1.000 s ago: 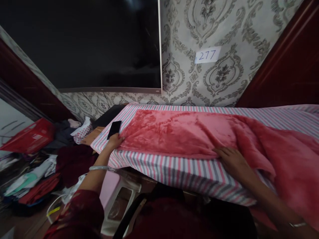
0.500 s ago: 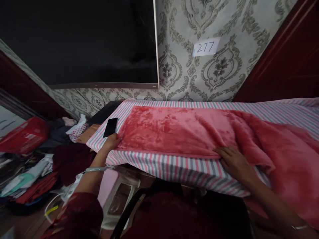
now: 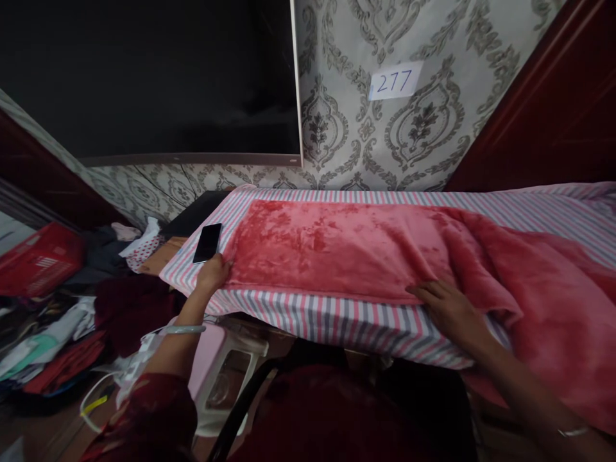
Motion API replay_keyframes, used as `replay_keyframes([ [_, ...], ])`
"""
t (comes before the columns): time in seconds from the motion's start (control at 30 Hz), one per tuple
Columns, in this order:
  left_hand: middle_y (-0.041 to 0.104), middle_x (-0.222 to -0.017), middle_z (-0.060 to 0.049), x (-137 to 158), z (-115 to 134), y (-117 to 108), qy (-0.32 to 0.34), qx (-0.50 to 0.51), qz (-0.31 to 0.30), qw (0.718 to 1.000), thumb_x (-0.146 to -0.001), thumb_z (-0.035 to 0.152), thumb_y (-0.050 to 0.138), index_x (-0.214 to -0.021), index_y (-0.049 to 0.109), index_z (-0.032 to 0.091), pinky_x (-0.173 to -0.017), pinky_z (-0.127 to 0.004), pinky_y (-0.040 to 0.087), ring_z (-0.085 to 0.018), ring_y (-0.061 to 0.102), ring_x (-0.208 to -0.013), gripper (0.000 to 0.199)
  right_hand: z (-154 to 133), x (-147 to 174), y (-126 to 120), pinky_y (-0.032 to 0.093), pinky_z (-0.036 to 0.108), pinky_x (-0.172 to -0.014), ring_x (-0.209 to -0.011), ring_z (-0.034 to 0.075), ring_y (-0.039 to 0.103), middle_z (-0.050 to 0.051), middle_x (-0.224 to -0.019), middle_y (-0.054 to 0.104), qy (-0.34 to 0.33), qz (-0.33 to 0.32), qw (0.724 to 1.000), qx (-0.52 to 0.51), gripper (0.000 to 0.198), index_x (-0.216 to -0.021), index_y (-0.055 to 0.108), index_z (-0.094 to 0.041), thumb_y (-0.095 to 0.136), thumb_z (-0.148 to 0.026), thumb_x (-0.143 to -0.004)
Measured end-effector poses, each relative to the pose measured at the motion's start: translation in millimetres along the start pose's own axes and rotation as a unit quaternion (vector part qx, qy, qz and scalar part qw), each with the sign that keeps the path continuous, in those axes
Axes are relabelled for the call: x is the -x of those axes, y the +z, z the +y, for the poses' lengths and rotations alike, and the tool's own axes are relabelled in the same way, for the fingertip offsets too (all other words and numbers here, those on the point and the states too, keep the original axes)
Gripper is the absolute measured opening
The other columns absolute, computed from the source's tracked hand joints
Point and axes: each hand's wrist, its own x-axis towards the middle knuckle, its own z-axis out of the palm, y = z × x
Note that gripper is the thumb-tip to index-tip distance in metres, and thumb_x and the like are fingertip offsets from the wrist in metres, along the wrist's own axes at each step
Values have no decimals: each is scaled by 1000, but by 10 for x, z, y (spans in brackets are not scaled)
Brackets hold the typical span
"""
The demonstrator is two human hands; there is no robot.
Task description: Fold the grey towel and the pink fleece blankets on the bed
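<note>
A plush pink-red blanket (image 3: pixel 332 247) lies spread over a striped cloth (image 3: pixel 308 312) on a long table. Its left part is flat, while the right part is bunched in folds and hangs over the front edge. My left hand (image 3: pixel 213 272) has its fingers closed on the blanket's near left corner. Along the near edge, further right, my right hand (image 3: pixel 445 311) pinches the blanket's border with fingers and thumb. Just beyond my left hand rests a black phone (image 3: pixel 208 242) on the striped cloth.
A large television (image 3: pixel 154 83) hangs above the table's left part. A paper marked 277 (image 3: pixel 395 81) is stuck to the patterned wall. Piled clothes (image 3: pixel 129 314) and a red basket (image 3: pixel 43 260) are at the left. A pink and white stool (image 3: pixel 216 372) stands below the table.
The view has shifted slightly, so everything sits a little to the left and higher. Both hands keep their places on the blanket's near edge, and the blanket looks the same.
</note>
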Motion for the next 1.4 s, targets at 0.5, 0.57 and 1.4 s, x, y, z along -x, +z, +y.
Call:
replay_keyframes([
  [0.5,68,-114,-12,505,357,229,454,46,87,886,-99,21,41,-109,68,18,-94,-40,51,-25,62,-107,29,-441,-512,185,54,38,-78,-90,23,63,12,-99,68,-1,-31,994,-103,31,-107,71,-18,41,-26,-103],
  [0.57,69,-109,-11,506,350,259,456,51,97,883,-98,17,40,-107,68,18,-94,-40,51,-24,63,-103,29,-440,-504,259,54,36,-75,-84,22,63,11,-92,67,16,-23,994,-109,34,-104,71,-18,37,-22,-103],
  [1.4,46,-156,-15,-233,364,169,244,116,82,959,-98,42,45,-141,56,20,-117,-51,34,-30,43,-143,49,-855,-1424,934,28,60,-119,-149,31,30,6,-162,33,-51,-222,959,-167,56,-156,39,-30,47,-43,-102],
])
